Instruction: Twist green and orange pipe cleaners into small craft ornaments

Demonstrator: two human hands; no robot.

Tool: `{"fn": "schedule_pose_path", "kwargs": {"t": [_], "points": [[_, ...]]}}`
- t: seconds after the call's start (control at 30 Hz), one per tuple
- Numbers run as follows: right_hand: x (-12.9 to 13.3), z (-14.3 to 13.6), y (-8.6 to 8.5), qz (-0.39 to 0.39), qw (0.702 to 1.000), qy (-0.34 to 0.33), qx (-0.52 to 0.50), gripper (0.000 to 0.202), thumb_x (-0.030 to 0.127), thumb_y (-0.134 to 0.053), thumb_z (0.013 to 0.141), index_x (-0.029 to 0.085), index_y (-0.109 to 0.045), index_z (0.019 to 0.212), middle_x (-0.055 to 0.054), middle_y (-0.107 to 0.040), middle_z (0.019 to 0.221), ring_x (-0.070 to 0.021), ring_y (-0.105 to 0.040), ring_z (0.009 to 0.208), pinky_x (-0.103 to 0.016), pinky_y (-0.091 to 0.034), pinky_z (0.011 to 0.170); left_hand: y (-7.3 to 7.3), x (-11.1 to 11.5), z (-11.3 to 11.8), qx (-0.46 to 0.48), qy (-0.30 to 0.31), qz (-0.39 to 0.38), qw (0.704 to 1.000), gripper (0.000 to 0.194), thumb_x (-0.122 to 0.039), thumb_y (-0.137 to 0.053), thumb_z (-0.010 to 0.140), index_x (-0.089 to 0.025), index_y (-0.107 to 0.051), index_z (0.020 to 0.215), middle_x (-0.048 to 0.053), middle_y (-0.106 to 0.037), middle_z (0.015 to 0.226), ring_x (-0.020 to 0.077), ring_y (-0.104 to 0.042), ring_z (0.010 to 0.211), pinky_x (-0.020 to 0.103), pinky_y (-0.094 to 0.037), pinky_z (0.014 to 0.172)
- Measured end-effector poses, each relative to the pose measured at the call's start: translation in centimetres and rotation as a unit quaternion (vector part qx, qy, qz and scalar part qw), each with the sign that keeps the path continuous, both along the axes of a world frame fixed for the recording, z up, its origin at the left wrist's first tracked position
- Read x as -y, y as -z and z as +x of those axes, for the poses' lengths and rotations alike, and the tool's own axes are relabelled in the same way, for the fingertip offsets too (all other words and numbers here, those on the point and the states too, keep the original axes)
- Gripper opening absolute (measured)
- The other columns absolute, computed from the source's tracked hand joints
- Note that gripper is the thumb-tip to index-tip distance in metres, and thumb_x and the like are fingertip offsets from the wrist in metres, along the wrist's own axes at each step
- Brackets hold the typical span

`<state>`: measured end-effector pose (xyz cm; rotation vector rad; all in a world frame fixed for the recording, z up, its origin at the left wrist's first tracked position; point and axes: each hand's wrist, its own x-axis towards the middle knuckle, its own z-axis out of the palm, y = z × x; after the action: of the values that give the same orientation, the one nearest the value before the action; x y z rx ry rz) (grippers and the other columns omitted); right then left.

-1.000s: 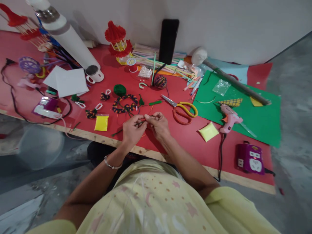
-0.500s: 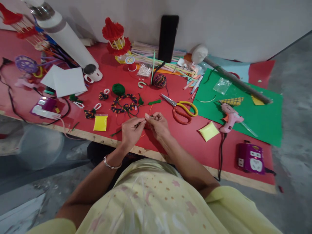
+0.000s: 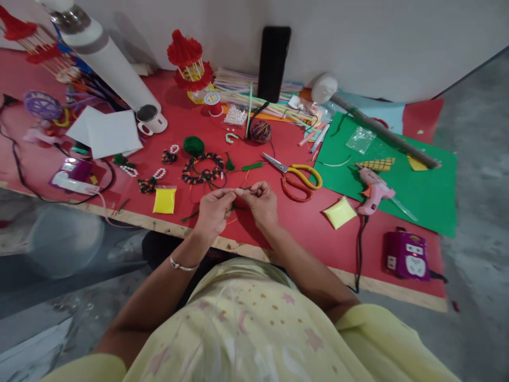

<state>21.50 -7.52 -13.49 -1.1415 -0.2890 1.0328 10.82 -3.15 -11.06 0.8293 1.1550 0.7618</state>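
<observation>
At the table's front edge my left hand (image 3: 213, 212) and my right hand (image 3: 263, 207) meet, fingertips pinched together. Dark green yarn (image 3: 190, 217) runs out beside the left hand, and green strands show around the fingers of both; the exact spot they grip is hidden. Just beyond lies a multicoloured braided yarn ring (image 3: 202, 168) with green tails. A short green wrapped piece (image 3: 253, 166) rests past the right hand. To its right lie scissors (image 3: 302, 179) with yellow and red handles, blades apart. Farther back sit a green yarn ball (image 3: 193, 145) and a multicoloured yarn ball (image 3: 261, 131).
Left are yarn bows with beads (image 3: 147, 183), a yellow packet (image 3: 164, 199) and a white mug (image 3: 152, 119). Right are a pale yellow packet (image 3: 340, 213), a pink glue gun (image 3: 374, 191) and a purple power socket (image 3: 407, 254). A phone (image 3: 274, 63) stands at the back.
Both hands stay together at the same place, with small shifts of the fingers. The left hand's fingers have turned slightly, showing more green yarn beneath. The things on the table are unmoved.
</observation>
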Motion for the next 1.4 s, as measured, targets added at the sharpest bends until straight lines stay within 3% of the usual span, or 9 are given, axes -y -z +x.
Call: {"fn": "schedule_pose_path", "kwargs": {"t": [0.17, 0.47, 0.6, 0.73, 0.9, 1.03, 1.2, 1.4], "points": [[1.6, -0.4, -0.9, 0.005, 0.988, -0.081, -0.128, 0.044, 0.025, -0.092, 0.057, 0.022, -0.052, 0.077, 0.001, -0.075, 0.082, -0.0123, -0.071, 0.075, -0.024, -0.058, 0.068, -0.2, 0.2, 0.2, 0.01, -0.019, 0.005, 1.0, 0.026, -0.027, -0.08, 0.06, -0.014, -0.066, 0.078, -0.011, -0.04, 0.045, 0.0014, -0.028, 0.036, 0.016, -0.017, 0.036], [1.8, -1.2, -1.4, -0.011, 0.948, -0.107, -0.3, 0.034, 0.012, -0.088, 0.057, 0.021, -0.057, 0.069, 0.003, -0.075, 0.077, -0.0127, -0.072, 0.077, -0.025, -0.059, 0.076, 0.1, 0.9, -0.4, -0.027, -0.046, 0.043, 0.998, 0.025, -0.032, -0.078, 0.063, -0.015, -0.068, 0.079, -0.007, -0.056, 0.055, 0.0035, -0.041, 0.041, 0.017, -0.026, 0.039], [2.1, -1.4, -2.1, -0.07, 0.94, -0.136, -0.304, 0.024, 0.031, -0.087, 0.067, 0.02, -0.067, 0.077, -0.001, -0.077, 0.083, -0.0138, -0.073, 0.082, -0.023, -0.059, 0.071, 0.1, 1.2, -0.8, -0.047, -0.053, 0.083, 0.994, 0.023, -0.034, -0.076, 0.068, -0.016, -0.07, 0.08, -0.004, -0.062, 0.059, 0.0064, -0.051, 0.047, 0.017, -0.033, 0.042], [1.6, -0.9, -2.2, -0.114, 0.932, -0.167, -0.301, 0.034, 0.05, -0.082, 0.072, 0.02, -0.071, 0.082, -0.002, -0.075, 0.079, -0.0134, -0.07, 0.071, -0.021, -0.056, 0.056, 0.3, 1.6, -1.1, -0.056, -0.038, 0.097, 0.993, 0.022, -0.034, -0.075, 0.07, -0.016, -0.072, 0.083, -0.002, -0.065, 0.062, 0.0077, -0.055, 0.048, 0.017, -0.037, 0.042], [0.5, 0.1, -1.7, -0.09, 0.958, -0.095, -0.255, 0.024, 0.032, -0.083, 0.07, 0.021, -0.073, 0.088, 0.002, -0.076, 0.087, -0.0065, -0.062, 0.057, -0.013, -0.039, 0.038, 0.5, 2.0, -1.2, -0.058, -0.049, 0.108, 0.991, 0.022, -0.032, -0.077, 0.069, -0.015, -0.073, 0.082, -0.001, -0.066, 0.065, 0.0059, -0.052, 0.049, 0.016, -0.035, 0.041], [0.5, 0.3, -1.6, -0.08, 0.964, -0.098, -0.234, 0.022, 0.03, -0.083, 0.068, 0.019, -0.073, 0.085, 0.002, -0.076, 0.09, -0.0027, -0.054, 0.05, -0.011, -0.029, 0.032, 0.5, 2.1, -1.1, -0.062, -0.062, 0.094, 0.992, 0.022, -0.031, -0.078, 0.067, -0.014, -0.074, 0.082, -0.002, -0.065, 0.063, 0.0043, -0.047, 0.046, 0.015, -0.031, 0.039], [0.9, 0.1, -1.2, -0.05, 0.96, -0.122, -0.245, 0.029, 0.035, -0.085, 0.068, 0.021, -0.071, 0.09, 0.001, -0.077, 0.094, -0.0034, -0.057, 0.053, -0.01, -0.032, 0.033, 0.3, 2.2, -0.6, -0.026, -0.068, 0.052, 0.996, 0.024, -0.03, -0.079, 0.066, -0.013, -0.073, 0.081, -0.004, -0.06, 0.055, 0.0037, -0.044, 0.041, 0.016, -0.03, 0.038], [0.7, -0.3, -0.8, -0.023, 0.962, -0.14, -0.233, 0.046, 0.017, -0.088, 0.063, 0.023, -0.065, 0.102, 0.0, -0.078, 0.1, -0.0064, -0.061, 0.056, -0.013, -0.035, 0.035, 0.3, 2.3, -0.2, 0.0, -0.081, 0.048, 0.996, 0.017, -0.026, -0.079, 0.064, -0.013, -0.072, 0.073, -0.001, -0.065, 0.06, 0.0057, -0.053, 0.046, 0.015, -0.036, 0.04]]}}
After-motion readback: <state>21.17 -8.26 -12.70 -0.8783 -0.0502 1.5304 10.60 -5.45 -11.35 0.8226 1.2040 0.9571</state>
